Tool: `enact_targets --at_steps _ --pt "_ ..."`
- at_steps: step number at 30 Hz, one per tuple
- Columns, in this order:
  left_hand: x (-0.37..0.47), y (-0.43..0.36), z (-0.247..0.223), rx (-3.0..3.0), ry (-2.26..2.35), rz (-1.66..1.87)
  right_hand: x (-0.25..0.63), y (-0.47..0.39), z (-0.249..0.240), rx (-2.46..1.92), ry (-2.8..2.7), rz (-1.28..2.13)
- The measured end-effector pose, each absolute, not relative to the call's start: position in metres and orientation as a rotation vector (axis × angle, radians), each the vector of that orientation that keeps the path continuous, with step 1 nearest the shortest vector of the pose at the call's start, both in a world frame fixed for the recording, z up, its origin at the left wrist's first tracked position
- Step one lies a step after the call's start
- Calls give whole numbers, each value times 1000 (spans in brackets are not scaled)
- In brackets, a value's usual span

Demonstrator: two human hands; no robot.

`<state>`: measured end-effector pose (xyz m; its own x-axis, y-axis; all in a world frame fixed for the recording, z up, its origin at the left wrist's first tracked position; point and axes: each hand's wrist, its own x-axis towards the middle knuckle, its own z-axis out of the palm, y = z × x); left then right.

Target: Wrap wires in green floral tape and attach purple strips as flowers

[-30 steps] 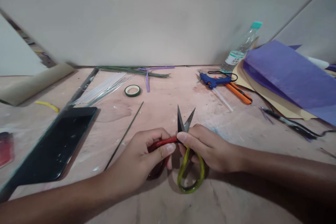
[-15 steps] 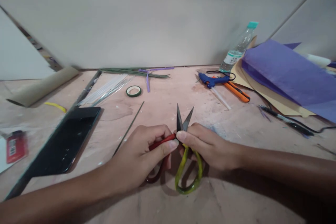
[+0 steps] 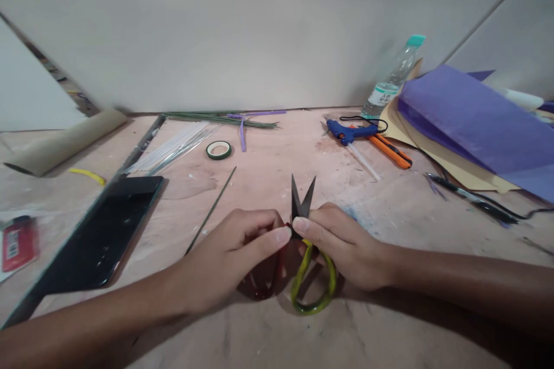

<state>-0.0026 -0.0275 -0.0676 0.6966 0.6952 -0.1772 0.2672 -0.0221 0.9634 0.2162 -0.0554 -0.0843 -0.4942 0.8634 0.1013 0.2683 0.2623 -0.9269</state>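
Holding the scissors (image 3: 296, 203) between both hands, you pinch the red handle (image 3: 262, 294) with your left hand (image 3: 236, 251) and grip the yellow handle (image 3: 312, 309) with your right hand (image 3: 348, 245). The blades (image 3: 307, 200) gape just beyond your right thumb (image 3: 314, 232); if a handle slips, they could nick it.

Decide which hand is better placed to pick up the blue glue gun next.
Probably the right hand: it is nearer the glue gun, with the left hand on the far side of the scissors. Both hands are holding them, though.
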Motion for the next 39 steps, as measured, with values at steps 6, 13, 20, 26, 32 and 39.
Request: enact_targets --at_steps 6,13,20,26,32,39 --pt "-4 -25 -75 1390 854 344 215 -54 -82 -1153 -1840 1157" --pt "-2 -31 -71 1353 872 456 219 -51 -80 -1071 -1755 1355" --pt "-5 -43 -64 1654 949 629 212 -59 -80 -1121 -1852 1269" --pt "-7 -38 -59 1817 944 604 212 -59 -74 -1076 -1897 1408" --pt "-8 -35 -61 1998 887 604 209 -61 -74 -1129 -1876 1512" --pt "-5 -38 -48 1995 844 562 213 -66 -71 -1011 -1863 1510"
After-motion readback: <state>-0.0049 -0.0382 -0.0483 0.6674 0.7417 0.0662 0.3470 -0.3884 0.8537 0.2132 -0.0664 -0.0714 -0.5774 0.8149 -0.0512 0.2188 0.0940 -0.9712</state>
